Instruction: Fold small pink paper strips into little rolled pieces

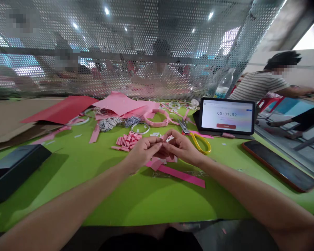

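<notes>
On the green worktop (146, 205), a long pink paper strip (181, 176) lies just below the left hand (143, 151) and right hand (181, 148), their fingers (170, 137) closed and pinching something small, too hidden to identify. Yellow-handled scissors (200, 143) lie beside the right hand and cut pink paper pieces (128, 141) beside the left, with a pink paper ring (157, 118) and a tablet showing a timer (226, 115) beyond.

Lime-green worktop (136, 205): smooth, slight sheen. Pile of cut pink paper strips (128, 141) at 11 o'clock: matt. Flat red card sheet (60, 109) at 10 o'clock: matt. Scissors with yellow plastic handles (201, 143) at 1 o'clock: glossy; steel blades (183, 126): bright metal. Black-framed tablet (227, 116) at 2 o'clock: glossy glass.
</notes>
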{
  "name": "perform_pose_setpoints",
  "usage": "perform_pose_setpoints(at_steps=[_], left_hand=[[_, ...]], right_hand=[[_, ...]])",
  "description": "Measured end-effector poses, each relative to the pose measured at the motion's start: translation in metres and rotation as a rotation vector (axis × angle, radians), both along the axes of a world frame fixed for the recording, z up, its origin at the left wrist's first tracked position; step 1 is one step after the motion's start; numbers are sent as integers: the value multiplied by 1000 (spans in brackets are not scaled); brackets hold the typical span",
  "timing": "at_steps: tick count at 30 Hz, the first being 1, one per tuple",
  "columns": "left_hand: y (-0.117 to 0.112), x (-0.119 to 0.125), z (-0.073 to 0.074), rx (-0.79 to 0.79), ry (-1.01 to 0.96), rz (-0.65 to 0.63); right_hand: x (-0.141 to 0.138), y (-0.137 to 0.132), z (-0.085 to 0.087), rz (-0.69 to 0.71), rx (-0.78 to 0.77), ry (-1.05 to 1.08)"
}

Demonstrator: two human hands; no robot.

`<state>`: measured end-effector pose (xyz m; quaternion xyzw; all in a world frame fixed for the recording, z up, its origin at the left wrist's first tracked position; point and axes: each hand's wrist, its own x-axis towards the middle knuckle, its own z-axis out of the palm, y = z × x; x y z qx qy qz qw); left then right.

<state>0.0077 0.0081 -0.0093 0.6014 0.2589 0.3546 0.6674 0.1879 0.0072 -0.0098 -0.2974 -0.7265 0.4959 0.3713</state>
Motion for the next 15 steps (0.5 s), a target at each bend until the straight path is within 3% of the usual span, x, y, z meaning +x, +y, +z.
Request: perform_pose_setpoints(at_steps=[8, 15], left_hand=[[6, -1, -3, -161, -79, 84], [9, -4, -3, -317, -125, 4]], right_hand=[[0, -4, 4, -11, 38, 0], [0, -3, 4, -69, 127, -27]])
